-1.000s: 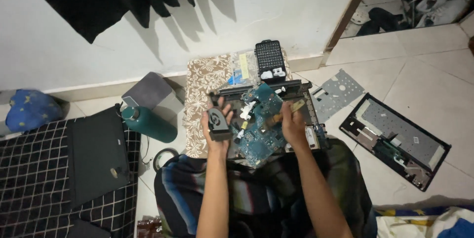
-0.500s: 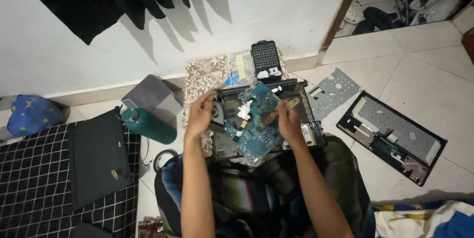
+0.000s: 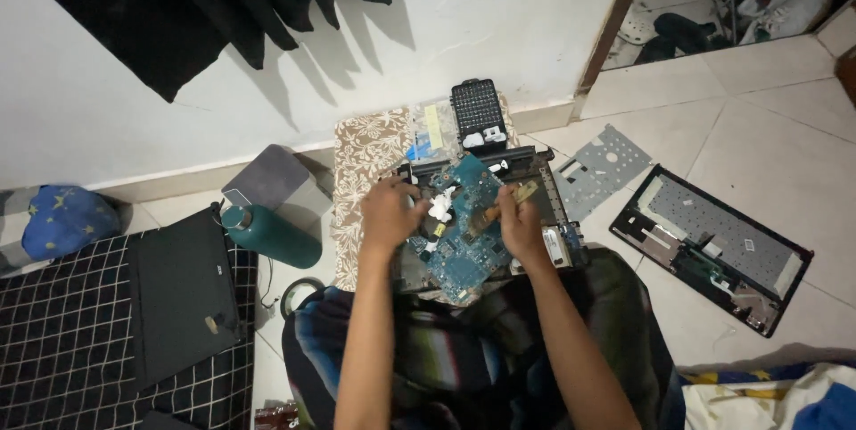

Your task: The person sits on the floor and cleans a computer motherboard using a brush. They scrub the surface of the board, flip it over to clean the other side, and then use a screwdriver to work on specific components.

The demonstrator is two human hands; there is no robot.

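Hands (image 3: 390, 213) on blue circuit board (image 3: 467, 234), teal bottle (image 3: 270, 234) left, keyboard panel (image 3: 713, 247) right

Left hand (image 3: 389, 213), right hand (image 3: 520, 225), both curled.

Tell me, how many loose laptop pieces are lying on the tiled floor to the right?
2: a grey metal plate just right of the opened laptop base, and a black keyboard frame farther right. Others may be hidden.

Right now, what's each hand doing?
Left hand: curled on the blue circuit board's left edge; grip unclear.
Right hand: closed on its right side.
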